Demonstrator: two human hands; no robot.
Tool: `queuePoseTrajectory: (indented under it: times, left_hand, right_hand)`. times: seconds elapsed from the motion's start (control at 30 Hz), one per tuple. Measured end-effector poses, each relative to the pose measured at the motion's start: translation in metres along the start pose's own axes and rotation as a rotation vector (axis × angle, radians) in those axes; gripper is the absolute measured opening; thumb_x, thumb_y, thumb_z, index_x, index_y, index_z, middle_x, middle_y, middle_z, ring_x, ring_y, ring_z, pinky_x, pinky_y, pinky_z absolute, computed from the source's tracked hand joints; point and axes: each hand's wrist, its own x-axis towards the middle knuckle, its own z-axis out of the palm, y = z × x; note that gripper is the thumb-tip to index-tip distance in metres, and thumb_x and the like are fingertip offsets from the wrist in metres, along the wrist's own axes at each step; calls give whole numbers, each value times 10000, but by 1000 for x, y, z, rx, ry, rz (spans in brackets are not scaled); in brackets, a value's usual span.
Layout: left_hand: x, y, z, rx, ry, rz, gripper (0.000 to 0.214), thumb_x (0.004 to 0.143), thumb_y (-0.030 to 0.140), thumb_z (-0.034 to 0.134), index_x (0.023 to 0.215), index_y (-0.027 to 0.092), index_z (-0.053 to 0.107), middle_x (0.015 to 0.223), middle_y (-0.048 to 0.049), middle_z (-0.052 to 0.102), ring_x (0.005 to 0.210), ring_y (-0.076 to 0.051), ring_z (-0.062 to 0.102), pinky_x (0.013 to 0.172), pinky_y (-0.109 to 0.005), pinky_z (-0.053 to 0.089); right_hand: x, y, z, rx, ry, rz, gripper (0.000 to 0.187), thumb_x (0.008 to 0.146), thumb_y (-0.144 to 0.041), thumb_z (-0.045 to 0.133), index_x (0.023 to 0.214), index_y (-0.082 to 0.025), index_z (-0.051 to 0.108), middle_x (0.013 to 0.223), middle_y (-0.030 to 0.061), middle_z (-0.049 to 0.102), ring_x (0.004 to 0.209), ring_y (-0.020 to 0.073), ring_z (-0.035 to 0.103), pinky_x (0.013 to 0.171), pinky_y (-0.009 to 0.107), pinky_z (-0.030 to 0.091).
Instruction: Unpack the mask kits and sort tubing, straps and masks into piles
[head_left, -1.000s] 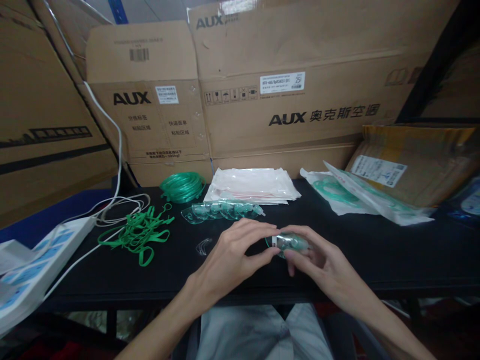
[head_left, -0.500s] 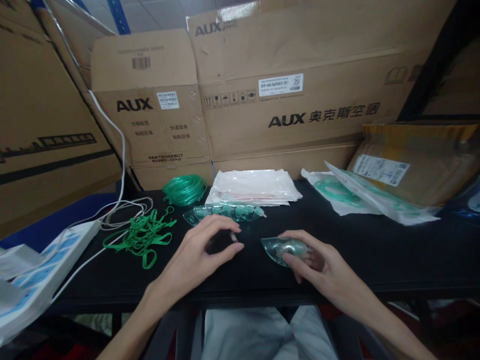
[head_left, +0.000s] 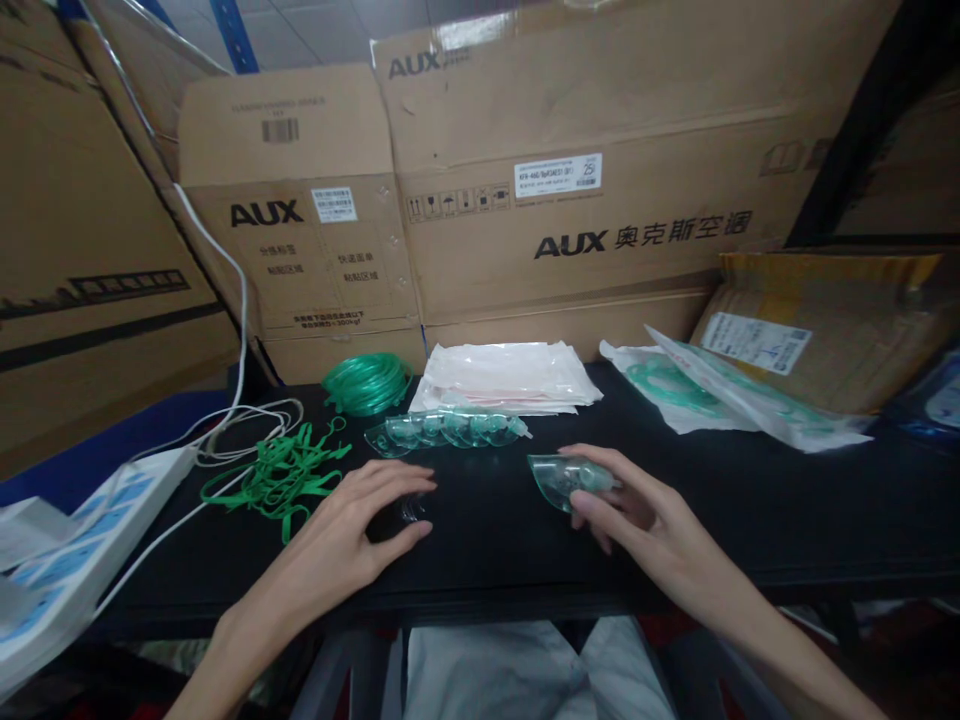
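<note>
A clear green mask point(head_left: 556, 478) is held in the right hand point(head_left: 637, 505), above the bench point(head_left: 480, 565); it is gripped toward its narrow end between thumb and curled fingers, and the wide rim is pointed at the left hand point(head_left: 349, 525) — presumably so that the rim is left uncovered and the soft shell is not squashed. The left hand is curved with thumb and fingers well parted around some thin clear strips point(head_left: 412, 509); whether they are touched cannot be told.

Farther back, a row of masks point(head_left: 450, 429) is overlapped one into the next, probably to save room, just in front of stacked white packets point(head_left: 506, 375). The green tubing point(head_left: 367, 383) is coiled, likely against tangling, whereas the green straps point(head_left: 277, 465) are heaped loosely beside the left hand.

Room is tightest on that side, between straps and power strip point(head_left: 101, 530). Bare surface is offered between the hands and right of the right hand — bounded by the bench's front edge and, behind, by cartons point(head_left: 585, 270).
</note>
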Motion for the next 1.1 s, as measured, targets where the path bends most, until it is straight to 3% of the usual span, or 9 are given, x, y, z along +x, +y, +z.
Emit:
queuePoseTrajectory:
  times: [0.1,0.17,0.27,0.37,0.47,0.63,0.77,0.93,1.1]
  left_hand:
    - [10,12,-10,18,54,48,274,977,375,642,1243,309,648,1343,-19,652,1264,-223,563,1102,-403,441]
    - [30,22,-16,18,79,92,234,992,365,620,1207,285,667,1293,-26,678,1233,-215,586,1088,-382,451]
    - [76,28,-18,26,66,177,206,999,353,605,1156,251,691,1213,-33,714,1175,-215,620,1068,-368,460]
    - [119,22,-10,31,37,227,196,981,334,626,1131,240,709,1180,-44,728,1141,-232,643,1044,-375,469]
    - [140,8,4,14,65,204,168,960,318,647,1080,227,721,1090,-52,736,1069,-240,662,979,-373,496]
    - [136,-6,20,-28,58,183,175,924,291,685,1080,218,714,1066,-52,719,1042,-232,656,974,-365,491]
    - [134,-12,24,-82,39,176,197,926,311,688,1103,226,711,1111,-58,710,1083,-241,641,995,-377,478]
    - [135,-16,25,-126,41,183,213,942,345,673,1116,227,709,1114,-68,714,1075,-242,643,990,-386,482]
    - [135,-20,27,-145,35,205,226,946,336,672,1144,227,694,1136,-64,704,1080,-234,637,992,-377,477]
  right_hand:
    - [19,-7,-13,-141,73,-116,476,895,-505,680,1302,-262,635,1027,46,713,750,175,631,694,293,524]
    - [41,-11,-22,-267,92,-233,449,888,-490,692,1280,-272,655,1144,56,703,778,183,630,735,318,526]
    - [81,-14,-29,-368,-25,-334,399,893,-460,689,1232,-251,668,1167,64,706,864,209,655,797,340,533]
    - [114,-9,-25,-355,-132,-355,361,898,-443,677,1185,-227,644,1176,60,690,890,204,663,840,342,536]
    - [131,1,-16,-352,-134,-362,318,908,-455,650,1111,-214,614,1053,42,688,817,189,649,777,326,540]
    - [128,20,-10,-377,-140,-346,292,907,-441,648,1091,-223,588,991,20,686,800,180,639,750,301,522]
    - [120,21,-10,-436,-162,-341,315,913,-406,656,1155,-209,621,999,36,727,815,201,664,774,328,526]
    - [114,18,-5,-486,-215,-445,390,926,-336,669,1302,-232,656,1305,95,706,1210,284,644,1080,440,453]
    - [116,30,1,-512,-183,-526,523,979,-312,602,1486,-237,502,1467,132,590,1361,294,545,1161,499,396]
